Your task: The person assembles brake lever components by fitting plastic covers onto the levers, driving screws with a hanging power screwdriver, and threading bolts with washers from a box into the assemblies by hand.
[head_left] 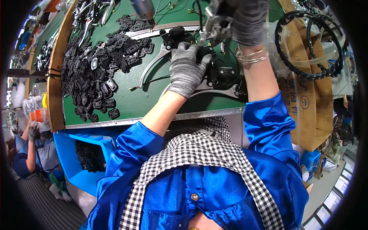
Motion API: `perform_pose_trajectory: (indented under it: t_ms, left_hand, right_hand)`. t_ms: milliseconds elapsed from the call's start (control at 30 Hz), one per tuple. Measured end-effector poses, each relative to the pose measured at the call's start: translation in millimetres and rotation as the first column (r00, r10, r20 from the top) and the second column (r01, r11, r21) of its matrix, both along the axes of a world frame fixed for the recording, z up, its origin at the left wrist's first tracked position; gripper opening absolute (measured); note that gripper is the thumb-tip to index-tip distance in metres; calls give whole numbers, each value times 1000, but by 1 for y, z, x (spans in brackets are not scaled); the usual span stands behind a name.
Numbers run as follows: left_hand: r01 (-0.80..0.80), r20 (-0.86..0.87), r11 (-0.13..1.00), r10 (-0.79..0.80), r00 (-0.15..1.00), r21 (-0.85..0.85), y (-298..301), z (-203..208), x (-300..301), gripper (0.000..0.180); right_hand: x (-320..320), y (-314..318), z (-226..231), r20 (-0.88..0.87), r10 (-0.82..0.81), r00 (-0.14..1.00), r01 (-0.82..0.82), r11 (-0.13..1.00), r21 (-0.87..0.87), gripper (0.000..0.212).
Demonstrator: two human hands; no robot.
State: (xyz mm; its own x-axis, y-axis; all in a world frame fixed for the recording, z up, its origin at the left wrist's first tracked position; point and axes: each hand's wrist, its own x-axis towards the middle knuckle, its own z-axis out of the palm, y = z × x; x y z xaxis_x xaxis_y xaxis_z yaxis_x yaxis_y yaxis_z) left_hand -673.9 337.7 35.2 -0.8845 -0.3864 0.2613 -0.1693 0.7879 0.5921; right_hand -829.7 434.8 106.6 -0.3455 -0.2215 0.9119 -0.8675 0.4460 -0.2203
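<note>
My left hand (188, 68), in a grey knit glove, is closed over a black brake lever body (177, 35) on the green bench. A curved silver lever blade (151, 69) sticks out to its left. Beside the thumb lie more black lever bodies (226, 73), with another silver blade (214, 92) below. My right hand (249, 25), gloved too, is at the far edge, its fingers bent and partly cut off by the frame. A silver metal part (214, 28) lies against those fingers; its exact kind is unclear.
Many small black plates (103, 65) are heaped on the left of the bench (138, 111). A power screwdriver (143, 9) hangs above. Blue bin (69, 153) with black parts stands lower left. Cardboard box (306, 111) and black ring-shaped hoses (281, 50) are at right. Another person's hand (33, 130) shows far left.
</note>
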Motion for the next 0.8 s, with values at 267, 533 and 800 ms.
perform_pose_trajectory:
  t_ms: [267, 533, 800]
  left_hand:
    - [-6, 39, 996, 10, 999, -93, -3, -2, -3, 46]
    - [82, 15, 996, -82, 997, -19, 9, 3, -11, 45]
    - [81, 28, 996, -81, 996, -27, 4, -12, -15, 39]
  right_hand:
    - [0, -3, 1, -15, 13, 1000, -14, 999, -31, 50]
    - [5, 11, -4, -84, -74, 994, 75, 997, 7, 50]
    - [14, 3, -16, -111, -76, 991, 84, 994, 66, 49]
